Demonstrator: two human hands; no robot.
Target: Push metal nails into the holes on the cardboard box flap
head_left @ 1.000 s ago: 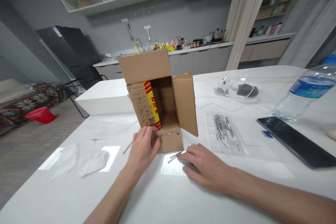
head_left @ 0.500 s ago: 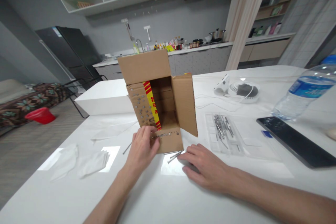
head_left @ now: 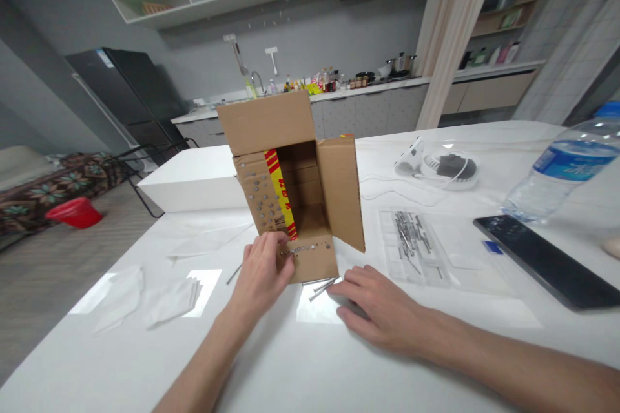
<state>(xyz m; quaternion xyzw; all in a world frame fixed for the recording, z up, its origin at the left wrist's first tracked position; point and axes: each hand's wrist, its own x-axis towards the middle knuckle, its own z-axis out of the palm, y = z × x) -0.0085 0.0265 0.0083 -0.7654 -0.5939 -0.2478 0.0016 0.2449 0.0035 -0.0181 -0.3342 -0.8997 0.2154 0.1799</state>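
Note:
A cardboard box (head_left: 300, 203) stands on the white table, flaps spread and its hollow side facing me. Nail heads dot its left flap (head_left: 261, 197), beside a yellow and red tape strip, and line the bottom flap (head_left: 314, 264). My left hand (head_left: 264, 271) is curled around the box's lower left corner, thumb against the bottom flap; its fingertips are partly hidden. A long nail (head_left: 234, 274) lies to its left. My right hand (head_left: 375, 306) rests on the table with fingers loosely bent and thumb apart, its index fingertip touching several loose nails (head_left: 320, 288) before the flap.
Right of the box lies a clear compartment case (head_left: 438, 271) holding several nails (head_left: 409, 235). Beyond it are a black phone (head_left: 547, 261), a water bottle (head_left: 562, 168) and a white device with a cable (head_left: 450, 168). White tissues (head_left: 172, 300) lie at left, a long white box (head_left: 194, 181) behind.

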